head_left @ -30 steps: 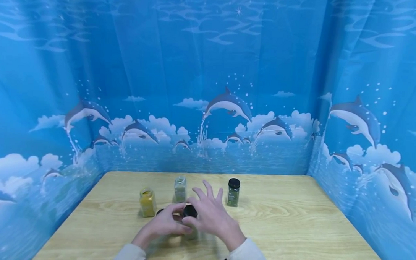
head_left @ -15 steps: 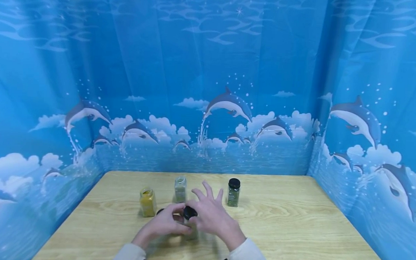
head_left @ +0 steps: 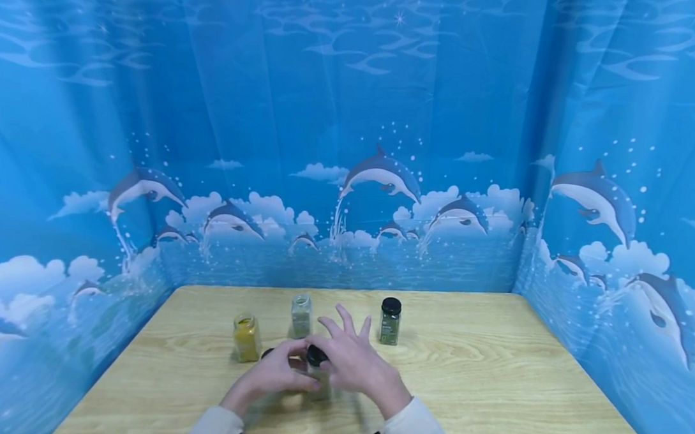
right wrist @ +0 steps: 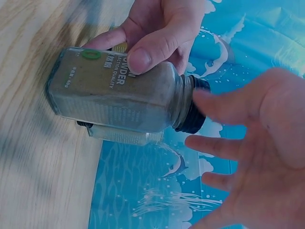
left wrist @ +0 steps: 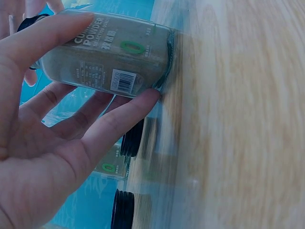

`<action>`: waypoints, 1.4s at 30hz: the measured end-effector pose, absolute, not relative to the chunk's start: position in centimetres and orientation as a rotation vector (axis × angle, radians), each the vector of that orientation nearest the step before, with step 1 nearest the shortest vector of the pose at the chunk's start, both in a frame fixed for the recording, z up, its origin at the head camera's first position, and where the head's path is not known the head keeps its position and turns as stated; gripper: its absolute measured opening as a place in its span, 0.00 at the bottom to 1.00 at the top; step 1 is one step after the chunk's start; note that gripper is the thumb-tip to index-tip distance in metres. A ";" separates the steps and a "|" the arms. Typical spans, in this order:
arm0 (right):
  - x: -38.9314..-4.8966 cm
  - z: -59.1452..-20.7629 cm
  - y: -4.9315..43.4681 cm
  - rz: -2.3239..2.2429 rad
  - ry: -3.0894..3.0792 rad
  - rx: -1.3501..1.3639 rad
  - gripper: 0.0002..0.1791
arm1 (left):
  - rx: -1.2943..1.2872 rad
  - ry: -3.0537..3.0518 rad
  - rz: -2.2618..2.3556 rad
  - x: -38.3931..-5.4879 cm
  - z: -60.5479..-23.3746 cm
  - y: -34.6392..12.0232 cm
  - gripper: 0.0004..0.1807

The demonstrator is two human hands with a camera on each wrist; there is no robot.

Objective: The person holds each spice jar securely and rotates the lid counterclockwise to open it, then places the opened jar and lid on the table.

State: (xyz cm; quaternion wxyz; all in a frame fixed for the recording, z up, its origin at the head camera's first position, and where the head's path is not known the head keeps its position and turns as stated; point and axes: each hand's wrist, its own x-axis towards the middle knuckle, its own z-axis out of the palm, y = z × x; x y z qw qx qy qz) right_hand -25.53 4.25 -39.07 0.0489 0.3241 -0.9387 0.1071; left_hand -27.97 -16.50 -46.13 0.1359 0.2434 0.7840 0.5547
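Slightly shifted and turned over the past second, the right hand (head_left: 356, 363) now pinches a black lid (right wrist: 194, 117) between thumb and forefinger, its other fingers spread; the left hand (head_left: 279, 368) looks unmoved. Largest is a pale wooden table (head_left: 492, 362), with both hands over its near side, left of middle. Between them a clear powder jar (right wrist: 112, 95) stands roughly upright, its base at or just above the wood, clasped around the body by the left thumb and fingers. Beyond, from left to right, are an uncapped yellow jar (head_left: 247, 340), an uncapped pale jar (head_left: 301, 321) and a capped green jar (head_left: 390, 330). Smallest are two loose caps (left wrist: 132, 138) beside the left hand. The held jar is probably glass: stiff, modest in weight, smooth enough to slip and breakable if dropped. Its flat sides seem the best hold, with the lid gripped by its rim.
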 end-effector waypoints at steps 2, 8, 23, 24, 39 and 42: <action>-25.6 -39.1 4.2 0.354 -2.860 0.980 0.27 | 0.706 2.249 1.619 -28.0 -46.1 -16.5 0.32; -25.9 -39.4 4.0 0.376 -2.822 0.876 0.30 | 0.751 2.182 1.659 -28.2 -46.2 -16.4 0.27; -25.8 -39.4 4.0 0.314 -2.796 0.874 0.22 | 0.727 2.204 1.629 -28.2 -46.0 -16.5 0.28; -25.8 -39.4 4.0 0.311 -2.802 0.889 0.21 | 0.722 2.206 1.624 -28.2 -45.9 -16.5 0.29; -25.5 -39.1 4.4 0.400 -2.877 0.999 0.27 | 0.704 2.221 1.601 -28.2 -45.9 -16.6 0.34; -25.6 -39.1 4.3 0.407 -2.884 0.994 0.27 | 0.705 2.217 1.607 -28.2 -45.9 -16.6 0.33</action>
